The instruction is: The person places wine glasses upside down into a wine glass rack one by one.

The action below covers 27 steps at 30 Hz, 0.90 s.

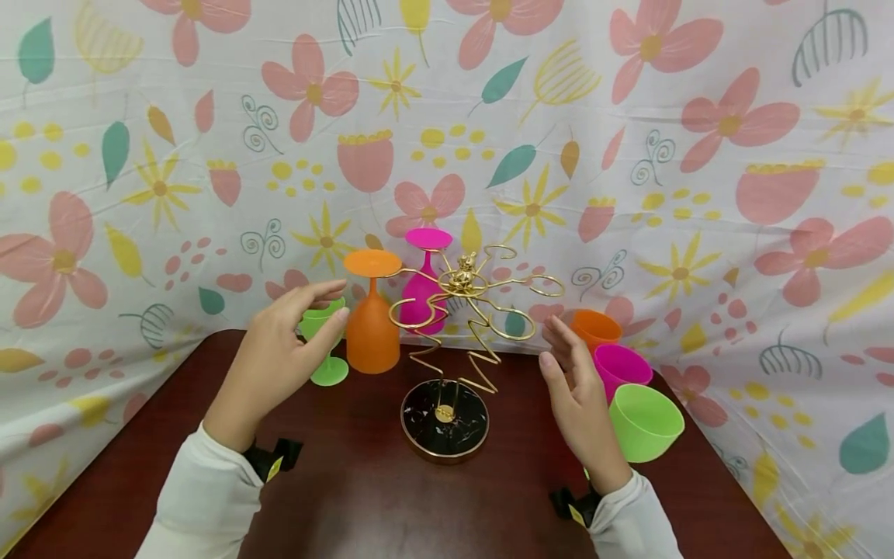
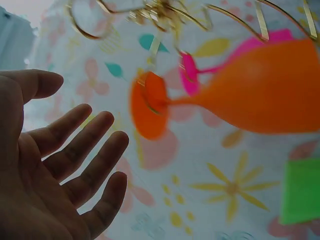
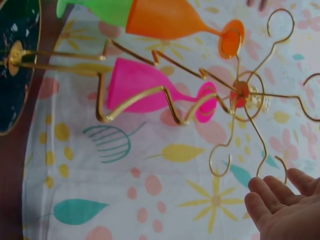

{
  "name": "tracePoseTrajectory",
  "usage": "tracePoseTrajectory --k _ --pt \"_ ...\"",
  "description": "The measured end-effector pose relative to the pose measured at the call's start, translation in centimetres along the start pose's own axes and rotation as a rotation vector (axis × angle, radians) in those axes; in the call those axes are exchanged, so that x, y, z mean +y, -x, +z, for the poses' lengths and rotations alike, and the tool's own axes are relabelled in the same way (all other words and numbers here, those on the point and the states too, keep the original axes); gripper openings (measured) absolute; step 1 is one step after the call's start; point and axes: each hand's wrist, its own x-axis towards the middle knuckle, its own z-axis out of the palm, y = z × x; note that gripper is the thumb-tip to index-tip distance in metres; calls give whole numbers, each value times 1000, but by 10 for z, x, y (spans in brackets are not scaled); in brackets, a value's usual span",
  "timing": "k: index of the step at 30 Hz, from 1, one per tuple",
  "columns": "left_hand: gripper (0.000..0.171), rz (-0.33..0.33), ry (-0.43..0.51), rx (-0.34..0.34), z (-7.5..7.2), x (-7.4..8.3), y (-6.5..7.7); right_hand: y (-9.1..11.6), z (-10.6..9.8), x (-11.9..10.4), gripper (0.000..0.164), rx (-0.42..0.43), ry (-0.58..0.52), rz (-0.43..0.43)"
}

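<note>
A gold wire goblet rack (image 1: 483,373) with curled hooks rises from a round black base (image 1: 426,423). From its hooks hang an orange goblet (image 1: 373,338) and, farther back, a magenta goblet (image 1: 427,260), both bowl down. My left hand (image 1: 279,341) holds nothing; its fingers are spread beside the orange goblet in the left wrist view. Partly behind that hand a light green goblet (image 1: 330,371) stands upright on the table. On the other side my right hand (image 1: 580,388) is empty too, fingers extended near the rack's right hooks.
At the right table side stand an orange cup (image 1: 596,326), a magenta cup (image 1: 621,365) and a green cup (image 1: 646,423) in a row, mouths up, partly behind my right hand. A flowered cloth (image 1: 433,101) hangs behind the dark red table (image 1: 391,497).
</note>
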Motion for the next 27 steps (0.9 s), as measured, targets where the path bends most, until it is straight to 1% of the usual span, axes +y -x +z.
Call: tracePoseTrajectory --k 4,7,12,18,23,27 --pt "40 -49 13 -9 10 -17 9 9 1 1 50 -12 38 8" --pt "40 -69 25 -11 15 -25 14 13 3 3 50 -26 63 9" --pt "45 -92 18 -29 25 -35 25 18 7 9 51 -34 115 -17" --pt "50 -104 -15 -54 34 -49 37 20 10 15 50 -35 106 -14" --pt "50 -100 -32 -54 38 -60 38 20 15 19 50 -64 103 5" --pt "53 -98 -69 -59 39 -71 33 22 18 24 51 -85 108 8"
